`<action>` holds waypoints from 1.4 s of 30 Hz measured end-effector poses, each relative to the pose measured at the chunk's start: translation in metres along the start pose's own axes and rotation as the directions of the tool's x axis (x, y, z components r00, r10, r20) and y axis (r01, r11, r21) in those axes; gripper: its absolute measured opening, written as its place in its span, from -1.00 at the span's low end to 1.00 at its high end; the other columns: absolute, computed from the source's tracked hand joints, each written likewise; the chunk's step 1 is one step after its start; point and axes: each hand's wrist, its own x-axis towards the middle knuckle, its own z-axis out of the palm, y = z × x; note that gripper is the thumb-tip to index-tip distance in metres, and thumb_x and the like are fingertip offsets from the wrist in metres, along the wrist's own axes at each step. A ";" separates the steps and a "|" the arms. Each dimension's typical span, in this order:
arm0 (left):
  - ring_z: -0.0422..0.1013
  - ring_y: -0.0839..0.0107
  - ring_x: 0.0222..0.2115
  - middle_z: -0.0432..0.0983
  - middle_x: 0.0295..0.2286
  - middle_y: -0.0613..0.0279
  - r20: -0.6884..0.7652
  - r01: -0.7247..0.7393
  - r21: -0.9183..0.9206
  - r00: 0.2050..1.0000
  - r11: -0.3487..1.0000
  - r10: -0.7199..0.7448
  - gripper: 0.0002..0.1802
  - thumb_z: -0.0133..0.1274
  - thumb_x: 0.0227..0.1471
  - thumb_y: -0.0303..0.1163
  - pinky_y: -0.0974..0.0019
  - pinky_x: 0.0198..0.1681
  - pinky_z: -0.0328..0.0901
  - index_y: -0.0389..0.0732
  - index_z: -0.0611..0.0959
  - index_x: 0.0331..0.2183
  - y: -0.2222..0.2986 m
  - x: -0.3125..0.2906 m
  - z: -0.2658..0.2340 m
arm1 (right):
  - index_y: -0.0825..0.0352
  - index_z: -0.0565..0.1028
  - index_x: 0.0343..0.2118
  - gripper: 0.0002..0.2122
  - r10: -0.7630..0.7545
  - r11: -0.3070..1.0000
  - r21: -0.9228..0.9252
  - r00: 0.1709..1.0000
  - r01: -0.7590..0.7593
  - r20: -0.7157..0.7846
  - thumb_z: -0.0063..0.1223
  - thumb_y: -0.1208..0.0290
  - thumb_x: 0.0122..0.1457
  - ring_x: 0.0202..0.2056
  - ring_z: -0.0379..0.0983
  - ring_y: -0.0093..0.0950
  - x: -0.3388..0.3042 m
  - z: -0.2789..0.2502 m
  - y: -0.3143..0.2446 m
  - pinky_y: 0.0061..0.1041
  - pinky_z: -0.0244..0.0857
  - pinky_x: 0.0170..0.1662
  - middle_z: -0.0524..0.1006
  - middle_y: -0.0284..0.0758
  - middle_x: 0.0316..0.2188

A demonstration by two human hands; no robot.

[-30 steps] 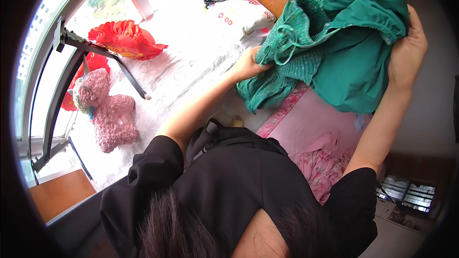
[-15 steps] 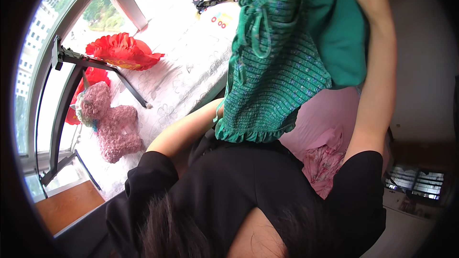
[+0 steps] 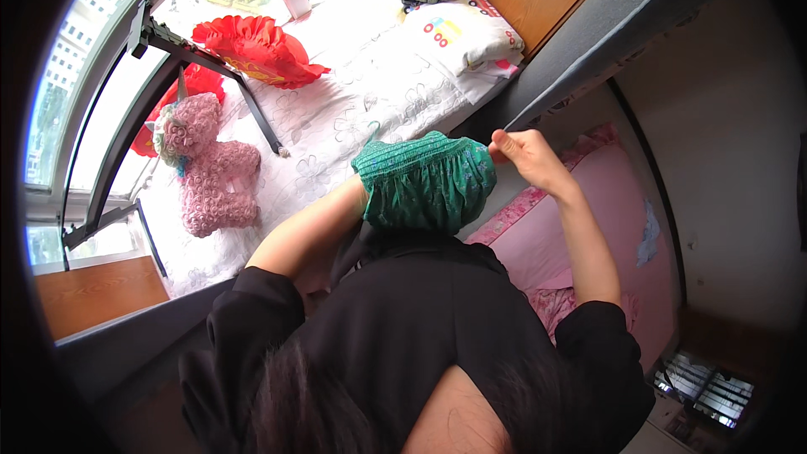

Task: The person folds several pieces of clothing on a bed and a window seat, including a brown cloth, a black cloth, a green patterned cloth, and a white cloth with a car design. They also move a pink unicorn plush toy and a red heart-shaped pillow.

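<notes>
White floral sheet (image 3: 324, 147), left | pink bedding (image 3: 601, 219), right | green garment (image 3: 433, 189), bunched before the chest, between the hands | left hand (image 3: 359, 193) mostly behind it, fingers hidden, cannot tell their state | right hand (image 3: 534, 164), fingers pinching its right edge

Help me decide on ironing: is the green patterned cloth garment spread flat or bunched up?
Bunched up: the green patterned cloth garment forms a compact mass with gathers and creases.
</notes>
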 end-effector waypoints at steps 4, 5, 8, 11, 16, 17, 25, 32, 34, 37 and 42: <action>0.41 0.39 -0.22 0.45 -0.16 0.24 -0.093 -0.014 -0.356 0.995 0.934 -0.020 -0.44 0.02 0.02 -0.16 0.30 -0.20 0.26 0.04 0.35 0.09 -0.027 0.008 0.025 | 0.35 0.40 -0.50 -0.57 -0.004 0.941 0.334 0.986 -0.052 0.165 -0.06 -0.02 0.19 -0.46 0.12 -0.76 -0.011 0.033 0.004 -0.71 0.07 -0.37 0.30 -0.58 -0.55; 0.41 0.42 -0.23 0.45 -0.16 0.27 -0.086 -0.040 -0.785 0.995 0.619 -0.046 -0.43 0.01 0.03 -0.16 0.31 -0.20 0.26 0.03 0.33 0.10 -0.053 0.014 0.045 | 0.36 0.44 -0.44 -0.67 -0.023 0.851 0.524 0.995 -0.031 0.096 0.00 0.12 0.19 -0.42 0.19 -0.78 -0.005 0.050 -0.007 -0.73 0.12 -0.31 0.38 -0.57 -0.49; 0.40 0.44 -0.15 0.44 -0.10 0.24 -0.025 -0.030 -0.999 0.991 -0.039 -0.134 -0.48 -0.07 0.11 -0.19 0.34 -0.11 0.27 -0.14 0.35 0.09 -0.062 0.015 0.045 | 0.37 0.48 -0.36 -0.85 -0.027 0.679 0.726 0.991 0.114 -0.130 0.05 0.37 0.19 -0.36 0.30 -0.78 -0.002 0.053 -0.004 -0.74 0.19 -0.22 0.49 -0.52 -0.38; 0.36 0.37 -0.04 0.42 -0.04 0.13 -0.036 -0.108 -0.964 0.958 -0.242 -0.283 -0.44 -0.14 0.16 -0.09 0.26 0.03 0.24 -0.32 0.41 0.03 -0.063 -0.016 0.032 | 0.36 0.47 -0.32 -0.90 -0.091 0.616 0.738 0.956 0.275 -0.280 0.05 0.44 0.19 -0.34 0.34 -0.74 0.004 0.044 -0.008 -0.74 0.20 -0.18 0.52 -0.46 -0.35; 0.40 0.49 -0.15 0.52 -0.18 0.24 -0.398 -0.341 -0.913 0.863 0.223 -0.311 -0.53 0.01 0.12 -0.13 0.37 0.00 0.22 -0.31 0.53 -0.08 -0.065 -0.040 0.015 | 0.42 0.35 -0.20 -0.76 -0.147 0.717 0.577 0.894 0.390 -0.422 0.10 0.66 0.08 -0.27 0.42 -0.63 0.014 0.039 -0.031 -0.64 0.30 -0.14 0.51 -0.34 -0.29; 0.40 0.55 -0.21 0.53 -0.24 0.29 -0.414 -0.337 -0.902 0.851 0.269 -0.321 -0.62 0.05 0.10 -0.24 0.42 -0.05 0.25 -0.31 0.56 -0.12 -0.058 -0.037 0.005 | 0.44 0.27 -0.12 -0.66 -0.202 0.774 0.459 0.858 0.436 -0.472 0.11 0.68 0.06 -0.27 0.41 -0.63 0.014 0.038 -0.037 -0.64 0.31 -0.16 0.48 -0.31 -0.26; 0.35 0.71 -0.34 0.54 -0.39 0.45 -0.483 -0.388 -0.820 0.864 0.420 -0.145 -0.80 0.09 0.04 -0.48 0.53 -0.21 0.28 -0.33 0.64 -0.24 -0.025 -0.014 -0.018 | 0.26 0.43 -0.16 -0.60 -0.729 0.494 -0.814 0.656 0.307 -0.195 0.16 0.60 -0.16 -0.25 0.44 -0.24 0.019 0.030 -0.087 -0.32 0.24 -0.08 0.52 -0.30 -0.37; 0.42 0.30 -0.18 0.47 -0.24 0.19 -0.763 -0.335 -0.492 0.610 0.803 -0.214 -0.43 0.27 -0.24 -0.47 0.27 -0.04 0.26 -0.23 0.46 -0.11 -0.046 -0.020 0.028 | 0.41 0.46 -0.36 -0.76 -0.608 0.749 -0.524 0.733 0.405 -0.304 -0.07 0.76 -0.16 -0.41 0.47 -0.22 0.022 0.012 -0.116 -0.46 0.32 -0.30 0.48 -0.19 -0.48; 0.41 0.15 -0.22 0.43 -0.33 0.13 -0.802 -0.157 -0.374 0.549 0.914 -0.234 -0.48 0.24 -0.29 -0.53 0.24 -0.10 0.28 -0.26 0.46 -0.18 -0.070 -0.013 0.074 | 0.42 0.46 -0.37 -0.77 -0.604 0.757 -0.503 0.741 0.417 -0.295 -0.03 0.77 -0.15 -0.43 0.46 -0.26 0.019 0.008 -0.129 -0.49 0.31 -0.30 0.48 -0.18 -0.49; 0.33 0.11 -0.15 0.38 -0.22 0.05 -0.739 0.080 -0.387 0.568 0.918 -0.361 -0.50 0.23 -0.31 -0.58 0.23 -0.04 0.21 -0.26 0.46 -0.21 -0.117 -0.017 0.130 | 0.45 0.45 -0.38 -0.76 -0.640 0.715 -0.526 0.734 0.460 -0.228 -0.04 0.80 -0.18 -0.47 0.42 -0.29 0.009 0.005 -0.148 -0.52 0.28 -0.32 0.45 -0.20 -0.52; 0.06 -0.02 0.13 0.08 0.12 -0.07 -0.915 -0.017 -0.261 0.322 0.965 -0.242 -0.20 0.26 -0.33 -0.51 0.07 0.15 0.04 -0.22 0.29 0.01 -0.095 -0.012 0.101 | 0.47 0.44 -0.41 -0.72 -0.644 0.695 -0.512 0.753 0.504 -0.133 -0.12 0.82 -0.28 -0.49 0.36 -0.40 -0.017 -0.008 -0.167 -0.54 0.23 -0.35 0.41 -0.25 -0.57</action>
